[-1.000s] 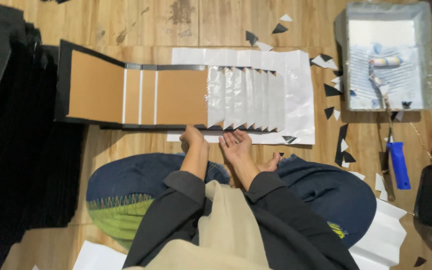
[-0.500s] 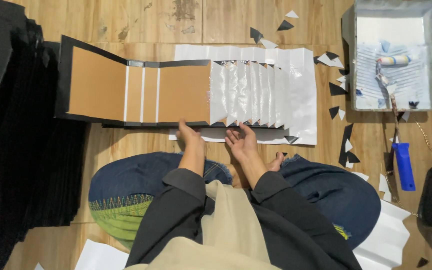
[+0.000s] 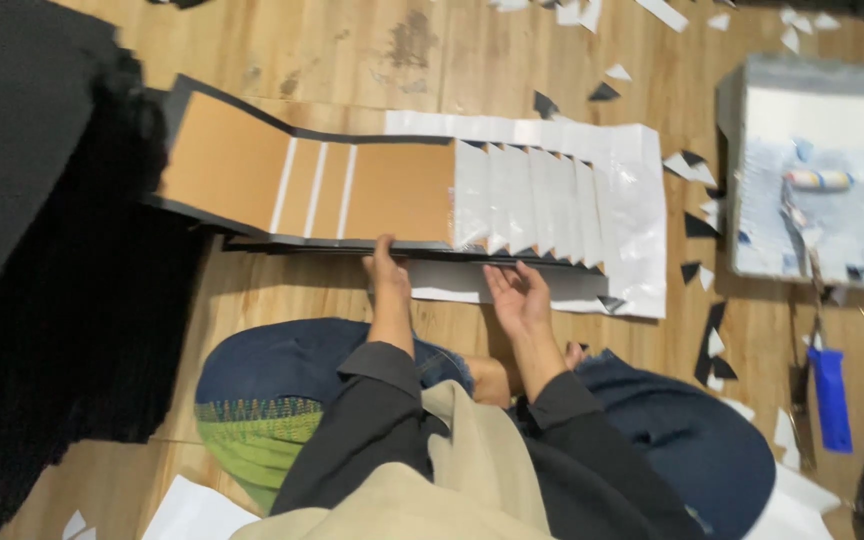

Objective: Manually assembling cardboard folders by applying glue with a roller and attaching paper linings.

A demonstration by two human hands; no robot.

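Head view: left hand [image 3: 388,283] pressing flat, fingers together, on the near black edge of the brown cover board [image 3: 312,190] lying on the floor [image 3: 352,50]; right hand [image 3: 520,298] open, palm up, holding nothing, beside the white paper [image 3: 632,200]. Best done pressing evenly along that edge, boards kept square. No labels legible; grey tray [image 3: 812,170] with roller [image 3: 818,180] at right, blue handle [image 3: 830,398] below.

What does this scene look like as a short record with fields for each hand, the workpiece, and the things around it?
left hand: fingers on the near black edge of the board cover
right hand: open, palm partly up, beside the stacked covers' edge
workpiece: brown boards on black backing, with white gaps between them
under it: white paper sheet
right side: grey tray holding a small roller
floor: wood, scattered paper scraps
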